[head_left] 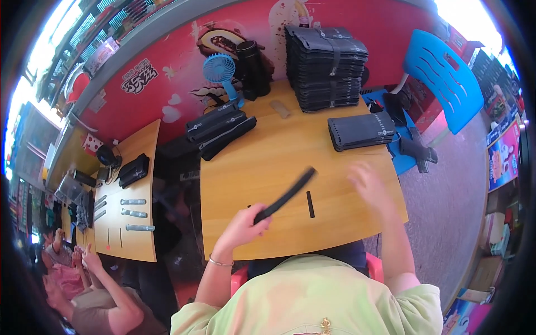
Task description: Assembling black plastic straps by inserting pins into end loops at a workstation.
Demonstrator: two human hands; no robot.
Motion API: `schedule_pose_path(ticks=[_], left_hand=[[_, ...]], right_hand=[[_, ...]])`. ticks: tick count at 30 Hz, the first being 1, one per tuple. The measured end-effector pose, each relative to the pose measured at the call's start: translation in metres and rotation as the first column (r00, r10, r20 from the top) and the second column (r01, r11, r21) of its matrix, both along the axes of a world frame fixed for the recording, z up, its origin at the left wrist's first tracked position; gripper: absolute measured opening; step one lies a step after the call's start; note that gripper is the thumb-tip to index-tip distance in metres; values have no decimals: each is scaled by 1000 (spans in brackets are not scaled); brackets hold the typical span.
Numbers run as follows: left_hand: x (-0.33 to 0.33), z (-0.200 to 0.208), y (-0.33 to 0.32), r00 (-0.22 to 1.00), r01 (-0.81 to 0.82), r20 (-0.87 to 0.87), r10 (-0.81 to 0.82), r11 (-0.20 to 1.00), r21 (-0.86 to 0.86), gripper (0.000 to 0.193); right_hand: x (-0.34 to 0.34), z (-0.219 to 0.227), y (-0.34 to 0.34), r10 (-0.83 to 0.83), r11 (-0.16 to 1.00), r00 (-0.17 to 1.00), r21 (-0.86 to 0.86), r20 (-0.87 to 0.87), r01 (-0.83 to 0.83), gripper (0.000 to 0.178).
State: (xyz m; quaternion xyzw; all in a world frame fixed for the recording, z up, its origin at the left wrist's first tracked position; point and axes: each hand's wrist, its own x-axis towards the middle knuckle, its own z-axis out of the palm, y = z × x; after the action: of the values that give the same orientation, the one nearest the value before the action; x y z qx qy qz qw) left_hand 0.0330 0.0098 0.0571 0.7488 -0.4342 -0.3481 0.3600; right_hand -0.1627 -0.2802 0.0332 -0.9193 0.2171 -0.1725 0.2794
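Observation:
My left hand (pixel 244 224) is closed round one end of a long, narrow, slightly curved black thing (pixel 288 194), which may be a folded pouch seen edge-on. Its free end points up and to the right over the wooden table (pixel 268 162). Fingers spread and blurred, my right hand (pixel 365 181) hovers above the table's right side and holds nothing. Between the two hands a short, flat black strip (pixel 310 205) lies on the tabletop. Beyond my right hand is a low pile of dark grey flat pouches (pixel 362 131).
A tall banded stack of pouches (pixel 326 70) stands at the back, near a blue handheld fan (pixel 220 70) and a black bottle (pixel 254 70). More black pouches (pixel 223 125) lie back left. A blue chair (pixel 444 78) stands right. Other people (pixel 100 296) sit at a second table (pixel 134 195).

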Motion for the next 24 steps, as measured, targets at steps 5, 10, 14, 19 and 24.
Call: schedule_pose_path(ticks=[5, 10, 14, 19, 24], left_hand=[[-2, -1, 19, 838, -363, -493, 236, 915, -179, 22], [-11, -7, 21, 591, -559, -793, 149, 784, -269, 25], [-20, -4, 12, 482, -668, -861, 165, 705, -238, 20], [-18, -12, 8, 390, -760, -914, 108, 598, -253, 15], [-19, -17, 12, 386, -781, -917, 99, 565, -267, 20]], right_hand=[[-2, -33, -55, -171, 930, 985, -328, 13, 166, 28], [5, -38, -44, -194, 900, 979, -409, -58, 154, 21], [0, -30, -11, -190, 904, 953, -421, -236, 75, 16], [-11, -30, 17, -185, 926, 910, -376, -372, 35, 22], [-27, -23, 29, -130, 960, 918, -280, -375, 21, 20]])
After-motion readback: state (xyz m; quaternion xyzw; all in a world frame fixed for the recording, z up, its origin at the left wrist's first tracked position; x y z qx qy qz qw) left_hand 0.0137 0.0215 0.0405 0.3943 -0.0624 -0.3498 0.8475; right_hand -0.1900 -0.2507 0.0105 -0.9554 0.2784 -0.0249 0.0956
